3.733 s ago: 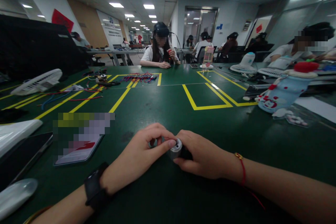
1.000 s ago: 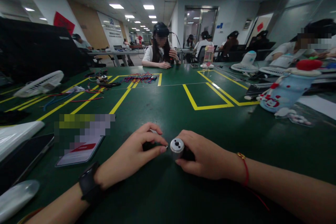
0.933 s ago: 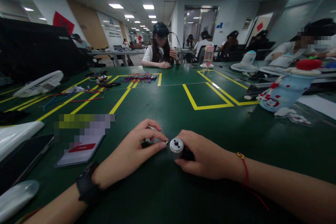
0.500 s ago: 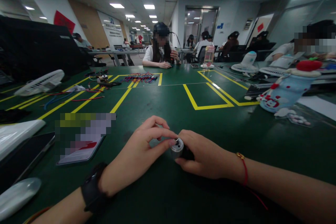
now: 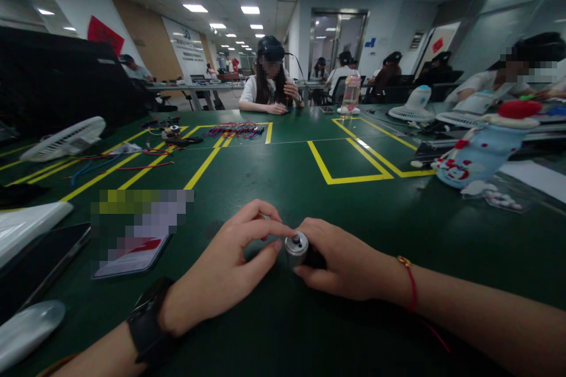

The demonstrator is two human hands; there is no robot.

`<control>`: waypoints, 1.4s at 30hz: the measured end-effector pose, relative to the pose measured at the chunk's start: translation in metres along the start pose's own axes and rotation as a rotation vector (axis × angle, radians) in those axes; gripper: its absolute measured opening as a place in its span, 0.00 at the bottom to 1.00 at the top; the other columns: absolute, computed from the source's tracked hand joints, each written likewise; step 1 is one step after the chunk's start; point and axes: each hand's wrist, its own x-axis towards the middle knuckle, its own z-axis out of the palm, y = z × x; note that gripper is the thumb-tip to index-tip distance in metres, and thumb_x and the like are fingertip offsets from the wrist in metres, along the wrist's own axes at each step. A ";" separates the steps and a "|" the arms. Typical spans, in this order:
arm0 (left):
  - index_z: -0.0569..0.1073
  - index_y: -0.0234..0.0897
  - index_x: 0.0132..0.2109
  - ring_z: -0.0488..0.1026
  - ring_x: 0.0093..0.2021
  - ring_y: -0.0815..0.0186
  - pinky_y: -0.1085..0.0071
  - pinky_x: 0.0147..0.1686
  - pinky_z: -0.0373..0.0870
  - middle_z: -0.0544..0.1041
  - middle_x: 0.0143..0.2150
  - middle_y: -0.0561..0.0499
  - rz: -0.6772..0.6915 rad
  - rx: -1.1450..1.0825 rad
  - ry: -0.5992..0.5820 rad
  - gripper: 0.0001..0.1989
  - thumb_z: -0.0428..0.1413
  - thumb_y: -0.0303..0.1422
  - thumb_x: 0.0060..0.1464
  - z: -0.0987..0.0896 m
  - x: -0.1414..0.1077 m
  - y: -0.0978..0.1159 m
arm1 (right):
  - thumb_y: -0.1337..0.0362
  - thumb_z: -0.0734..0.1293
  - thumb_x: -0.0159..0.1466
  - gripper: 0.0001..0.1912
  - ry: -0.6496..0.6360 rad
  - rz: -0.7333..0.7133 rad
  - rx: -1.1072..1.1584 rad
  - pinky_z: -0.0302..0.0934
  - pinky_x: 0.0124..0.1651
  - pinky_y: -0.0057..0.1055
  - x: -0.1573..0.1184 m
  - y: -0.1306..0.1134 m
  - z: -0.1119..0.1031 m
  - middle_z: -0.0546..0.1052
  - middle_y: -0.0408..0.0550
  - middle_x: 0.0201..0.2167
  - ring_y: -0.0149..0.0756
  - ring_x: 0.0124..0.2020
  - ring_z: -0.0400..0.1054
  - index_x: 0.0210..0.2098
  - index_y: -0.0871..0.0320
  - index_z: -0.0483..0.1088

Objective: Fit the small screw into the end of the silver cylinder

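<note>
A small silver cylindrical motor (image 5: 296, 251) stands upright on the green table, with a short shaft and dark holes on its top face. My right hand (image 5: 340, 259) is wrapped round its right side, thumb in front and fingers behind, hiding part of it and a dark piece next to the palm. My left hand (image 5: 247, 253) is at the left of the motor. Its index fingertip reaches the shaft at the top, while the thumb is apart from the metal, so this hand grips nothing.
On the left lie a phone (image 5: 137, 247), a white mouse (image 5: 30, 330), a white fan (image 5: 64, 138) and loose wires (image 5: 236, 131). A blue bottle (image 5: 477, 156) stands at right. Yellow tape (image 5: 360, 178) marks the green table (image 5: 265, 171). A person (image 5: 269, 79) sits opposite.
My left thumb has come away from the shaft and moved left, opening the pinch. The index finger stays at the top of the motor. My right hand keeps its hold.
</note>
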 end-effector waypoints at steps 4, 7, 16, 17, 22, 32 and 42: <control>0.75 0.45 0.45 0.68 0.46 0.62 0.65 0.47 0.65 0.69 0.45 0.51 -0.057 -0.048 0.009 0.12 0.50 0.28 0.61 -0.001 -0.003 -0.006 | 0.66 0.68 0.58 0.11 0.000 0.011 0.012 0.57 0.39 0.33 -0.001 0.000 -0.001 0.70 0.48 0.37 0.37 0.35 0.61 0.40 0.59 0.65; 0.75 0.42 0.44 0.70 0.42 0.62 0.66 0.43 0.66 0.72 0.43 0.51 -0.182 -0.113 0.009 0.10 0.50 0.33 0.62 -0.001 -0.002 -0.013 | 0.66 0.68 0.59 0.14 -0.011 0.018 0.025 0.58 0.41 0.35 -0.001 0.000 -0.002 0.70 0.50 0.39 0.38 0.37 0.62 0.44 0.59 0.65; 0.75 0.37 0.39 0.66 0.30 0.66 0.72 0.30 0.62 0.69 0.28 0.55 -0.463 -0.273 0.078 0.11 0.52 0.39 0.58 0.000 0.004 -0.027 | 0.64 0.68 0.59 0.14 -0.026 0.025 0.010 0.58 0.41 0.35 -0.002 0.000 -0.004 0.70 0.50 0.39 0.38 0.37 0.62 0.44 0.59 0.65; 0.75 0.37 0.39 0.66 0.29 0.66 0.72 0.30 0.61 0.69 0.27 0.55 -0.466 -0.280 0.085 0.11 0.52 0.39 0.58 0.000 0.004 -0.027 | 0.64 0.68 0.59 0.14 -0.027 0.026 0.008 0.58 0.41 0.35 -0.002 0.000 -0.004 0.70 0.50 0.39 0.38 0.37 0.62 0.44 0.59 0.65; 0.75 0.37 0.39 0.66 0.30 0.66 0.73 0.31 0.62 0.69 0.28 0.56 -0.455 -0.304 0.070 0.11 0.53 0.38 0.58 0.001 0.003 -0.028 | 0.65 0.68 0.59 0.14 -0.022 0.021 0.009 0.58 0.42 0.35 -0.002 0.000 -0.004 0.70 0.50 0.39 0.38 0.38 0.62 0.44 0.59 0.65; 0.72 0.37 0.35 0.66 0.30 0.67 0.73 0.30 0.62 0.69 0.29 0.56 -0.395 -0.280 0.012 0.12 0.51 0.39 0.61 0.004 0.000 -0.026 | 0.65 0.68 0.59 0.14 -0.021 0.023 0.014 0.58 0.41 0.35 -0.002 0.000 -0.003 0.70 0.50 0.39 0.38 0.37 0.62 0.44 0.59 0.65; 0.76 0.45 0.44 0.70 0.44 0.64 0.67 0.45 0.65 0.72 0.43 0.53 -0.118 -0.155 -0.024 0.09 0.51 0.33 0.63 0.004 0.004 -0.004 | 0.65 0.68 0.59 0.11 -0.009 0.016 -0.004 0.56 0.37 0.32 -0.001 0.002 0.000 0.68 0.47 0.36 0.35 0.34 0.60 0.38 0.59 0.64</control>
